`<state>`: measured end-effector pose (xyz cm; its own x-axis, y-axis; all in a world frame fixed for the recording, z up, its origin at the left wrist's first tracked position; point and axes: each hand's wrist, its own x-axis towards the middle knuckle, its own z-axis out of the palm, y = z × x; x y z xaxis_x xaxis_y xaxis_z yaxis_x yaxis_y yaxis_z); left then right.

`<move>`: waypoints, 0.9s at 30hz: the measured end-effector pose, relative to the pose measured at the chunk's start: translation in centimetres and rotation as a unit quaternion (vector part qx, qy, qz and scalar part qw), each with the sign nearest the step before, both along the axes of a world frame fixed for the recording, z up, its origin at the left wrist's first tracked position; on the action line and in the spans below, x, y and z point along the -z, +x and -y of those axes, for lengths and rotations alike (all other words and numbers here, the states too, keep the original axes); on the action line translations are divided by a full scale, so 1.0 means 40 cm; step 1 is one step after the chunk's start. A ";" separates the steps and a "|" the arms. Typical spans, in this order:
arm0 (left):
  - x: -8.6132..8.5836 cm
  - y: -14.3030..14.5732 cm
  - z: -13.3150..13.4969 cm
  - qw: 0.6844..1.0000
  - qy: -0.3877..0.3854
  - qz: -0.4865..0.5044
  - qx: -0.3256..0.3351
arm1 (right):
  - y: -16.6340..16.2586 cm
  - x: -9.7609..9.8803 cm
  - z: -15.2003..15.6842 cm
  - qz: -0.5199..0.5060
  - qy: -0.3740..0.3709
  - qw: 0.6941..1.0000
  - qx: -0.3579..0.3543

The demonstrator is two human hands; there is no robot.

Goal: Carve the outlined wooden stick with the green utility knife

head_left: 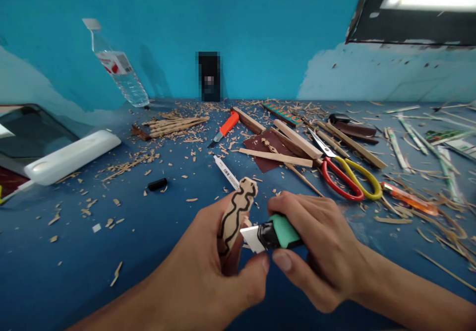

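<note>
My left hand [219, 266] is closed around a small block of pale wood [237, 212], held tilted upright. Black wavy lines are drawn along its face, and its top end is cut to a rounded shape. In my right hand [316, 241] is a green and black utility knife [280, 231], gripped at the handle. Its bare blade [254, 238] points left, close beside the wood's right edge, where a small shaving shows. I cannot tell whether the blade touches the wood. Just beyond the block lies a white marker [226, 172], with a black cap [157, 184] off to the left.
Wood shavings litter the blue table [111, 222]. An orange utility knife [223, 130], wooden sticks [297, 140], brown sandpaper [260, 155] and red-and-yellow scissors [345, 174] lie beyond my hands. A water bottle [122, 75] stands at the back left, near a white lamp-like object [74, 157].
</note>
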<state>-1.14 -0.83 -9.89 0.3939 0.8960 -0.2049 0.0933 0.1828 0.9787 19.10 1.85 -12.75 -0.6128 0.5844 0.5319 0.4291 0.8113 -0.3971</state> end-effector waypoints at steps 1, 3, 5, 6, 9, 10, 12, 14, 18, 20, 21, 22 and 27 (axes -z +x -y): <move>-0.001 0.000 0.004 1.000 0.006 0.004 0.007 | 0.000 0.002 0.001 0.003 -0.005 1.000 -0.004; 0.000 -0.002 0.011 1.000 0.010 0.017 0.004 | -0.001 0.006 0.002 0.008 -0.007 1.000 -0.006; -0.001 -0.005 0.012 0.999 0.004 0.032 0.017 | -0.003 0.009 0.002 0.008 0.003 1.000 -0.006; -0.002 -0.005 0.010 0.999 0.003 0.043 0.030 | -0.005 0.009 0.002 0.007 0.008 1.000 -0.006; -0.006 -0.003 0.000 0.993 -0.001 0.108 0.050 | -0.008 0.010 0.003 0.015 0.024 1.000 -0.003; -0.007 -0.002 -0.003 0.990 -0.009 0.131 0.043 | -0.009 0.011 0.005 0.021 0.033 0.999 0.000; -0.003 0.002 -0.007 0.987 -0.025 0.155 0.033 | -0.011 0.012 0.009 0.031 0.046 0.998 0.006; 0.006 0.006 -0.006 0.989 -0.023 0.147 0.027 | -0.012 0.015 0.014 0.033 0.047 0.998 0.012; 0.026 0.016 -0.001 0.994 0.018 0.105 0.008 | -0.013 0.020 0.018 0.036 0.052 0.997 0.041; 0.030 0.020 0.000 0.995 0.035 0.093 -0.014 | -0.013 0.021 0.017 0.044 0.055 0.996 0.049; 0.030 0.021 0.000 0.995 0.041 0.091 -0.022 | -0.014 0.020 0.016 0.048 0.056 0.996 0.049; 0.030 0.020 0.000 0.995 0.041 0.090 -0.027 | -0.015 0.020 0.016 0.051 0.059 0.996 0.051; 0.035 0.011 0.001 0.995 0.025 0.085 -0.037 | -0.025 0.018 0.019 0.078 0.128 0.984 0.101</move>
